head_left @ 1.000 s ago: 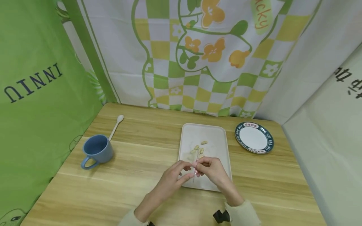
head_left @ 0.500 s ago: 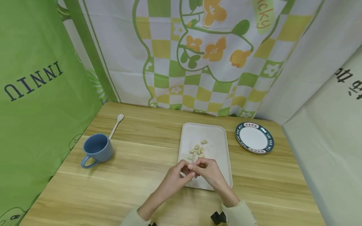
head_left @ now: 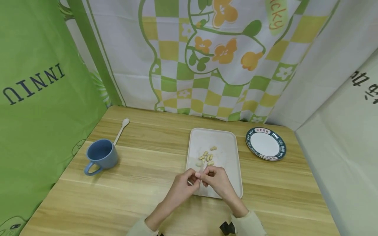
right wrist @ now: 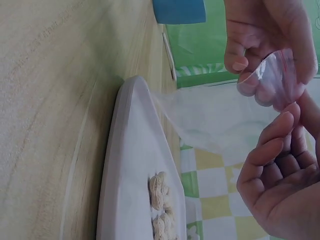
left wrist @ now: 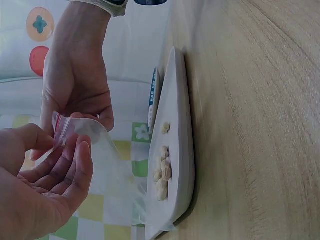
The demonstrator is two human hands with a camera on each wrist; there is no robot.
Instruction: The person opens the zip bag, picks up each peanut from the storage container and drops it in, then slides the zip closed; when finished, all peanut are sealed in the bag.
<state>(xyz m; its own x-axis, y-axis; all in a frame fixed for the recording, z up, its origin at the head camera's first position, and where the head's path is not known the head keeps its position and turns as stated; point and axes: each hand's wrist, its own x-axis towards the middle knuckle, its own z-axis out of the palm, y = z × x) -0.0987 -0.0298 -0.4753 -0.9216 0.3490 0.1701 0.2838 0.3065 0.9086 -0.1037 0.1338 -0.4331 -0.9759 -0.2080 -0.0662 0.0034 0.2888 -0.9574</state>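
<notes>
Over the near end of a white tray (head_left: pixel 228 139), both hands meet at a clear zip-lock bag (left wrist: pixel 112 165) with a red strip along its mouth. My left hand (head_left: pixel 180 186) pinches one side of the mouth between thumb and fingers. On the other side, my right hand (head_left: pixel 218 181) pinches the same edge, its fingertips right beside the left ones. The bag's thin body hangs down from the hands over the tray in both wrist views. Several unshelled peanuts (head_left: pixel 209 157) lie on the tray just beyond the hands.
A blue mug (head_left: pixel 108 160) stands at the left, its handle toward the near side. Behind it lies a white spoon (head_left: pixel 119 133). To the right of the tray is a plate (head_left: pixel 265 144) with a dark green lettered rim. Printed cloths hang around the wooden table (head_left: pixel 153 137).
Both hands have shifted slightly left with the bag between them, and their fingertips have come closer together. The red strip no longer shows in the head view. More peanuts are visible.
</notes>
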